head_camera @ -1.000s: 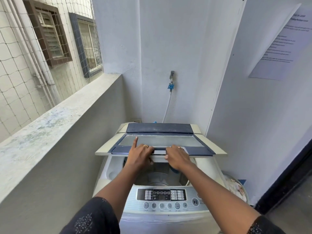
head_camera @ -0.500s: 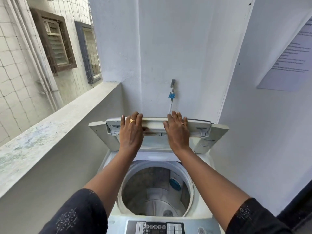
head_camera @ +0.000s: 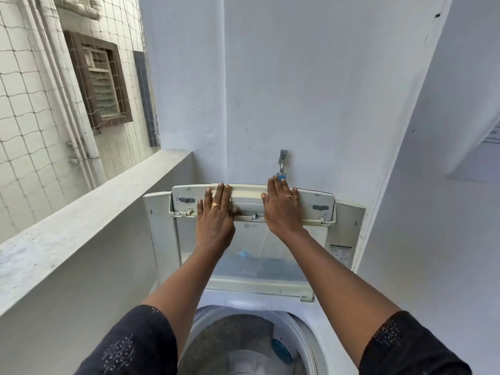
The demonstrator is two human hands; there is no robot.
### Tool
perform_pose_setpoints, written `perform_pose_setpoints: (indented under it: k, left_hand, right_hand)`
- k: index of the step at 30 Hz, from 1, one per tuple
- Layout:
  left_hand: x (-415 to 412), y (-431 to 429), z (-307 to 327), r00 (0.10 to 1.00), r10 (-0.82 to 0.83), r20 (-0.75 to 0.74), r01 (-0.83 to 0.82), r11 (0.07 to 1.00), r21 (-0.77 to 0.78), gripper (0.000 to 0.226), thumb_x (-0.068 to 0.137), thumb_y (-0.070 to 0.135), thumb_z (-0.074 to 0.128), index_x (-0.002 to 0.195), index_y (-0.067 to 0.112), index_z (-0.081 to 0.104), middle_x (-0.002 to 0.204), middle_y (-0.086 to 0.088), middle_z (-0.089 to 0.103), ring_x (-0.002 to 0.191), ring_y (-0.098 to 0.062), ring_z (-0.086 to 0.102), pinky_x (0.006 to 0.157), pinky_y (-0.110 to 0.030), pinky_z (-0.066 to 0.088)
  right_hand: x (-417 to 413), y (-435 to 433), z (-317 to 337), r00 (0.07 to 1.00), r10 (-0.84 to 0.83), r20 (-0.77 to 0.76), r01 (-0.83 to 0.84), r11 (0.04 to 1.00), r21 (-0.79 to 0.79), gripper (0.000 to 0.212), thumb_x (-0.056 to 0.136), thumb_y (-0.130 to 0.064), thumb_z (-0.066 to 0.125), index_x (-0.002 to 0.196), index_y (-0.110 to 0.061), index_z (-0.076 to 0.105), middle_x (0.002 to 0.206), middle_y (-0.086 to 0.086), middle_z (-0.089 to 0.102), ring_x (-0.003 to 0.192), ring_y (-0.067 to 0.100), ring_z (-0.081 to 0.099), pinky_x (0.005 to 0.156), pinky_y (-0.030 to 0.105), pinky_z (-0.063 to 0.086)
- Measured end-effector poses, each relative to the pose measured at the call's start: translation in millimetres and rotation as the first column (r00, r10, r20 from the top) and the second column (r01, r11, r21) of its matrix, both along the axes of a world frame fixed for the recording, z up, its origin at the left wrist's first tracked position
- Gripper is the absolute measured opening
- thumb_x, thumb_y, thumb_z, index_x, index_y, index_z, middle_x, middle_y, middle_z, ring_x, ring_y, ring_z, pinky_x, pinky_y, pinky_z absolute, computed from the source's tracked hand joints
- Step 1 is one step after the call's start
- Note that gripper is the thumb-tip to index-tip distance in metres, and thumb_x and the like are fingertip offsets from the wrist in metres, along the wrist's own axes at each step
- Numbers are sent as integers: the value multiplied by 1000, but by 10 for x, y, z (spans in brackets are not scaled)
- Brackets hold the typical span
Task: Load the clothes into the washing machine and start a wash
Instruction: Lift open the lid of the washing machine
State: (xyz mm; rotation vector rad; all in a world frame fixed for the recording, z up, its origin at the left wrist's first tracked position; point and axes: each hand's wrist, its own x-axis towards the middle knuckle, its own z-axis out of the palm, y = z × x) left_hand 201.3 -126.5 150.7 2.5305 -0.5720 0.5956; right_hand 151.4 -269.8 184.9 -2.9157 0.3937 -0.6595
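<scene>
A white top-loading washing machine (head_camera: 213, 300) stands below me in the corner. Its folding lid (head_camera: 349, 226) is raised upright against the back wall. My left hand (head_camera: 215, 215) presses flat on the lid's upper folded panel, fingers straight. To its right, my right hand (head_camera: 281, 209) lies flat on the same panel. The round drum (head_camera: 216, 345) is open at the bottom of the view, with a blue disc (head_camera: 281, 350) on its inner wall. No clothes are in view.
A water tap (head_camera: 282, 163) with a blue fitting sticks out of the wall just above the lid. A concrete parapet (head_camera: 89, 215) runs along the left. White walls close in behind and on the right.
The lid has swung from nearly flat up to upright, pushed by both hands. My view has tilted up, so the control panel has dropped out of sight.
</scene>
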Motion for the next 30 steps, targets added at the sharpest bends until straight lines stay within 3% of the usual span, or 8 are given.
perform_pose_setpoints:
  k: [16, 23, 30]
  left_hand:
    - [671, -330, 104, 992, 32, -119, -5, 976, 220, 57, 101, 31, 20, 150, 19, -7, 159, 6, -2, 147, -25, -4, 118, -44, -3]
    - [587, -327, 155, 992, 54, -112, -23, 964, 264, 58, 101, 32, 20, 149, 17, -9, 159, 5, -2, 146, -26, -2, 116, -49, -3]
    - [392, -236, 307, 993, 40, -110, -8, 960, 279, 55, 100, 34, 24, 149, 17, 6, 158, 2, 6, 146, -26, 0, 115, -51, -7]
  right_hand:
    - [694, -297, -51, 1000, -28, -1, 28, 994, 103, 47, 103, -27, 22, 147, -10, 24, 156, 4, 24, 146, 21, 15, 119, 42, 5]
    - [626, -317, -5, 998, 26, -59, -20, 995, 94, 50, 103, -29, 24, 149, -10, 16, 158, 4, 17, 147, 23, 9, 119, 45, 1]
    - [376, -176, 56, 996, 17, -86, -14, 999, 37, 52, 103, -27, 23, 149, -6, 9, 160, 8, 2, 148, 26, -8, 118, 45, -2]
